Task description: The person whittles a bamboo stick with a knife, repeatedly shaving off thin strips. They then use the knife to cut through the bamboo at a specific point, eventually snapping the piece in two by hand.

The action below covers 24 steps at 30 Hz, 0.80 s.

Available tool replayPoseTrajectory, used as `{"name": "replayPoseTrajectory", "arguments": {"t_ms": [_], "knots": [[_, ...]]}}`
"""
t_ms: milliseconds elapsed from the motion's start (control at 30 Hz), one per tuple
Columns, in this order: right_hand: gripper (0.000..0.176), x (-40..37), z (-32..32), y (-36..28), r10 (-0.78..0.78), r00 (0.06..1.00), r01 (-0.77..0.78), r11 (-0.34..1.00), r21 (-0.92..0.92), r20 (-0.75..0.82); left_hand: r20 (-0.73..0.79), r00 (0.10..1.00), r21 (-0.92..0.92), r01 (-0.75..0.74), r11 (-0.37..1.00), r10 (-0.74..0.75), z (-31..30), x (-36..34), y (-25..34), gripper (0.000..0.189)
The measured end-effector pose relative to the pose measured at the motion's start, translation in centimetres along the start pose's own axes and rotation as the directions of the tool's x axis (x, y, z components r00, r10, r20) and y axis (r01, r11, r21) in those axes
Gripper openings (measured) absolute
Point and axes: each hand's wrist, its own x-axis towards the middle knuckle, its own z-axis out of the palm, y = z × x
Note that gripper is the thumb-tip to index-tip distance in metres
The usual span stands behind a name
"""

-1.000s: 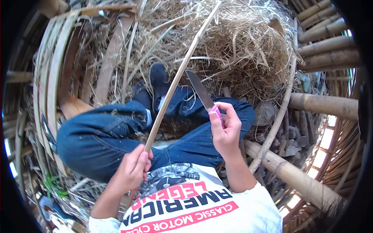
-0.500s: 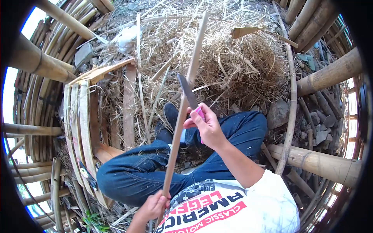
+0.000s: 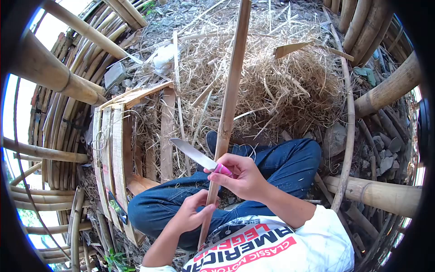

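Observation:
A long bamboo strip (image 3: 233, 81) runs up from my lap and past the top of the view. My left hand (image 3: 192, 212) closes round its lower part, above my thigh, with the fingers partly hidden behind it. In my right hand (image 3: 240, 176) is a knife (image 3: 195, 153) with a pink handle. Its blade points to the upper left, crossing to the left side of the strip. The knuckles of that hand lie against the strip, just above my left hand.
Bamboo shavings (image 3: 290, 86) are heaped beyond my crossed legs. A wooden slatted frame (image 3: 118, 145) stands at left, near my knee. Bamboo poles (image 3: 380, 195) enclose both sides, and stones (image 3: 385, 158) lie at right.
My left hand has slid up the strip. My right hand has come down closer to it, and the knife blade has swung leftward. The strip now reaches past the top edge.

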Motion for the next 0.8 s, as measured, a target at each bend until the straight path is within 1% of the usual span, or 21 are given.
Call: {"name": "replayPoseTrajectory", "arguments": {"t_ms": [33, 67, 100, 167, 200, 233, 300, 333, 367, 433, 467, 500, 567, 633, 700, 733, 767, 800], "knots": [[0.015, -0.1, 0.0, -0.6, -0.001, 1.000, 0.001, 1.000, -0.001, 0.004, 0.007, 0.997, -0.133, 0.073, 0.988, -0.073, 0.2, 0.2, 0.0, 0.026], [0.016, -0.2, -0.1, -1.4, -0.004, 1.000, 0.005, 0.996, -0.089, 0.005, 0.025, 0.989, -0.264, 0.148, 0.953, -0.146, 0.5, 0.4, 0.0, 0.023], [0.016, -0.2, -0.1, -1.8, -0.006, 1.000, 0.006, 0.985, -0.175, 0.004, 0.025, 0.988, -0.266, 0.150, 0.952, -0.149, 0.9, 0.6, -0.1, 0.023], [0.016, -0.1, -0.4, -1.0, -0.032, 0.999, 0.025, 0.986, -0.164, -0.042, -0.065, 0.989, -0.251, 0.114, 0.961, -0.134, 1.8, 0.7, -0.5, 0.023], [0.015, -0.1, -1.2, -1.2, 0.097, 0.995, -0.089, 0.968, -0.234, 0.023, -0.087, 0.987, -0.251, 0.112, 0.961, -0.137, 2.1, 0.6, -0.5, 0.026], [0.013, -0.2, -1.2, -1.2, 0.128, 0.991, -0.121, 0.973, -0.197, 0.022, -0.093, 0.984, -0.260, 0.121, 0.958, -0.149, 2.3, 0.5, -0.5, 0.026], [0.011, -0.1, -1.5, -0.3, 0.110, 0.994, -0.108, 0.986, -0.128, 0.007, -0.140, 0.977, -0.338, 0.104, 0.935, -0.159, 2.8, 0.2, -0.6, 0.028], [0.011, -0.3, -1.8, 0.0, 0.120, 0.993, -0.119, 0.984, -0.133, -0.002, -0.164, 0.979, -0.341, 0.062, 0.938, -0.124, 3.1, 0.3, -1.0, 0.027], [0.012, -0.3, -1.6, 0.0, 0.069, 0.997, -0.072, 0.991, -0.109, -0.035, -0.180, 0.974, -0.353, 0.065, 0.933, -0.136, 3.0, 0.2, -1.2, 0.027], [0.017, -0.3, -1.5, 0.0, 0.007, 0.991, -0.021, 0.994, -0.105, -0.135, -0.175, 0.979, -0.476, 0.008, 0.879, -0.104, 2.8, 0.1, -1.6, 0.026], [0.016, -0.3, -1.4, -0.4, -0.014, 0.986, -0.004, 0.995, -0.103, -0.169, -0.212, 0.973, -0.415, -0.006, 0.910, -0.091, 2.9, 0.2, -1.3, 0.025], [0.019, -0.4, -1.5, -0.2, 0.004, 0.984, -0.023, 0.995, -0.100, -0.181, -0.229, 0.969, -0.426, -0.009, 0.905, -0.098, 2.8, 0.3, -1.4, 0.025], [0.019, -0.5, -1.3, 0.0, 0.060, 0.984, -0.076, 0.993, -0.091, -0.166, -0.197, 0.978, -0.399, -0.014, 0.917, -0.071, 2.9, 0.4, -1.8, 0.026], [0.018, -0.5, -0.7, 0.5, 0.074, 0.984, -0.085, 0.994, -0.065, -0.160, -0.195, 0.978, -0.422, -0.015, 0.906, -0.074, 3.2, 0.7, -1.7, 0.026], [0.017, -0.5, -0.4, 0.9, 0.082, 0.983, -0.090, 0.995, -0.041, -0.162, -0.156, 0.986, -0.468, -0.028, 0.883, -0.051, 3.5, 1.1, -2.0, 0.027], [0.014, -0.4, -0.5, 1.1, 0.087, 0.984, -0.094, 0.995, -0.041, -0.156, -0.114, 0.993, -0.473, -0.016, 0.881, -0.043, 3.5, 1.1, -2.0, 0.031], [0.011, -0.3, -0.5, 1.2, 0.090, 0.985, -0.097, 0.994, -0.041, -0.148, -0.113, 0.993, -0.480, -0.015, 0.877, -0.044, 3.4, 1.2, -2.1, 0.031], [0.014, -0.2, -0.5, 1.3, 0.085, 0.983, -0.083, 0.996, 0.015, -0.163, -0.053, 0.996, -0.540, 0.027, 0.841, -0.066, 3.2, 1.1, -2.1, 0.033]]}}
